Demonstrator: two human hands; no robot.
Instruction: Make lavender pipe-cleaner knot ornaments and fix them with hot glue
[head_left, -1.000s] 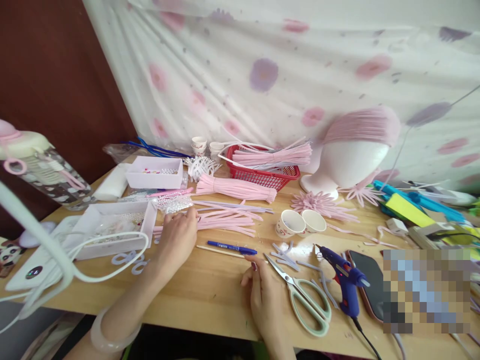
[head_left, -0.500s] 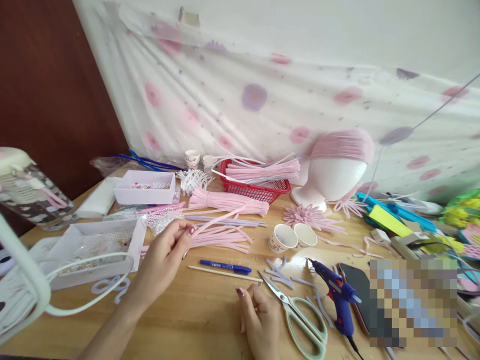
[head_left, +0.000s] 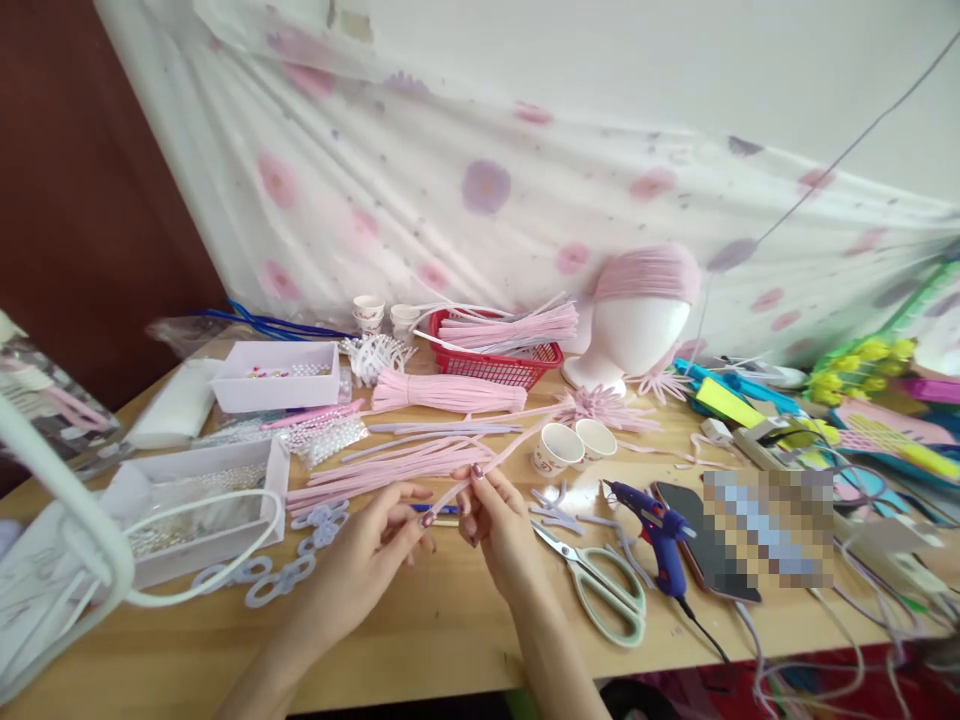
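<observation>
My left hand (head_left: pixel 375 540) and my right hand (head_left: pixel 499 520) meet above the wooden table (head_left: pixel 420 640), both pinching one long pink pipe cleaner (head_left: pixel 517 445) that runs up and right from my fingertips. Just behind them lies a loose pile of pink pipe cleaners (head_left: pixel 390 465). A blue pen (head_left: pixel 442 509) lies partly hidden under my fingers. Green-handled scissors (head_left: pixel 600 585) rest right of my right hand, with a blue glue gun (head_left: pixel 652 525) beyond them.
Two paper cups (head_left: pixel 574 445), a red basket (head_left: pixel 495 365) of pink stems, a white foam head (head_left: pixel 637 335) and a bundled pink sheaf (head_left: pixel 446 392) stand behind. White trays (head_left: pixel 274 360) with beads sit left. A phone (head_left: pixel 697 545), cables and bright craft pieces crowd the right.
My left hand lifted one pink pipe cleaner from the pile and drew it toward me. My right hand rose from the table and took hold of it too. The view swung right.
</observation>
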